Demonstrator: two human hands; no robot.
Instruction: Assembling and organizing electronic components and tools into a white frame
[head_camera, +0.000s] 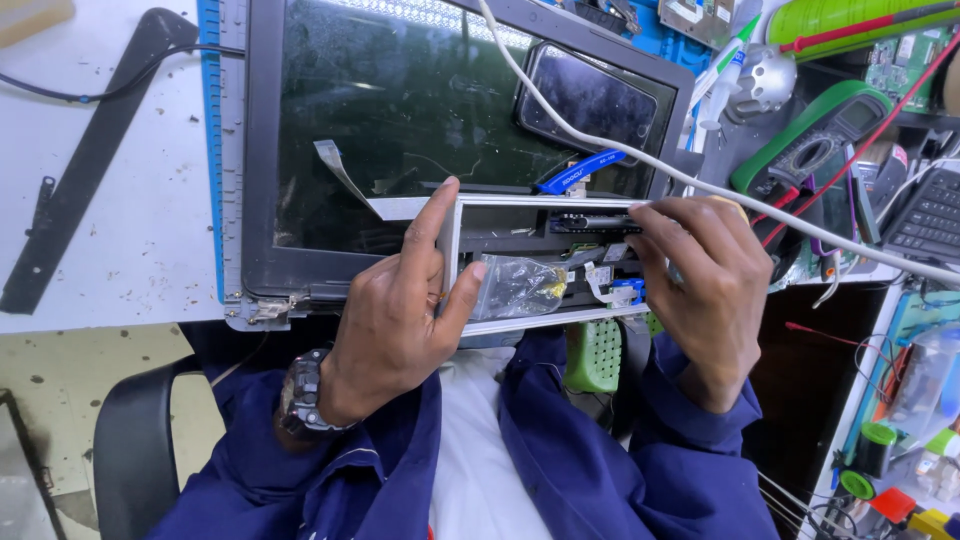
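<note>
Both hands pinching silver-framed open laptop chassis (545, 262) at ends: left hand (400, 300), right hand (700, 290). Thin white ribbon cable (345, 180) probably still attached, hard to tell; tug could tear it.

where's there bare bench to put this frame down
Free: the white benchtop left of the laptop screen, between the black strip and the blue ruler. Crowded: right of the screen, the multimeter, red leads and keyboard. Both hands hold the frame.

left hand (395, 300): fingers spread, clasping | right hand (705, 290): curled, seemingly pinching
</note>
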